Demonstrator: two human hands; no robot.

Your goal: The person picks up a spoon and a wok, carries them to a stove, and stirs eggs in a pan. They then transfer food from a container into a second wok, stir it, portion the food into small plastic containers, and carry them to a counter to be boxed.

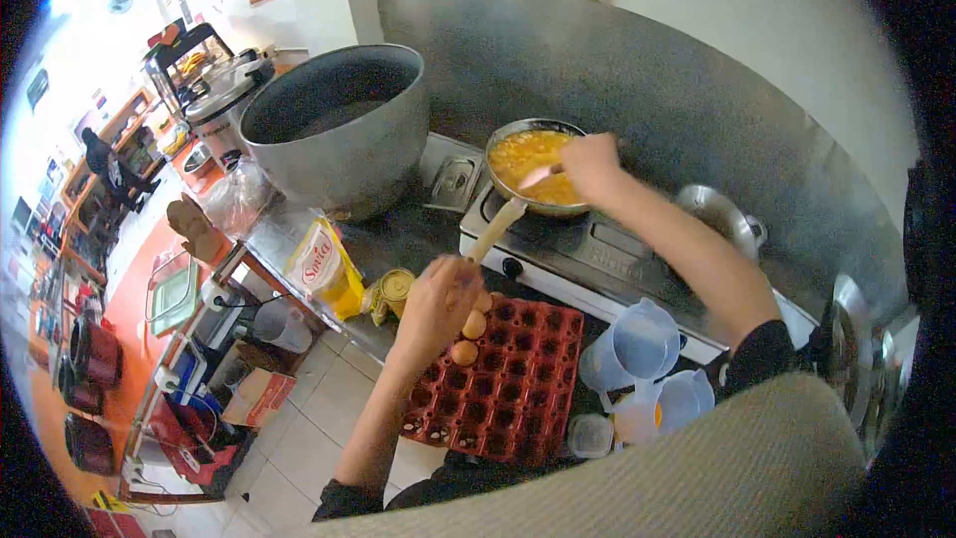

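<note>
My left hand (443, 294) is closed around the light-coloured handle (496, 231) of a frying pan (495, 177) on the stove. Yellow-orange egg mixture (528, 151) with pale bits fills the pan. Over the pan's right side, my right hand (590, 161) grips a spatula (539, 176) whose pale pinkish blade dips into the egg; most of its handle is hidden by my fingers. Below my left hand lies a red egg tray (518, 369), mostly bare cups, with a few brown eggs (465, 352) at its upper left.
A large grey pot (398, 130) stands left of the stove (637, 284). A yellow Sovia bag (326, 269) and a gold can (396, 285) sit near the counter edge. Plastic jugs (637, 344) flank the tray. A metal pan (719, 214) is at right. Another person (110, 169) is far left.
</note>
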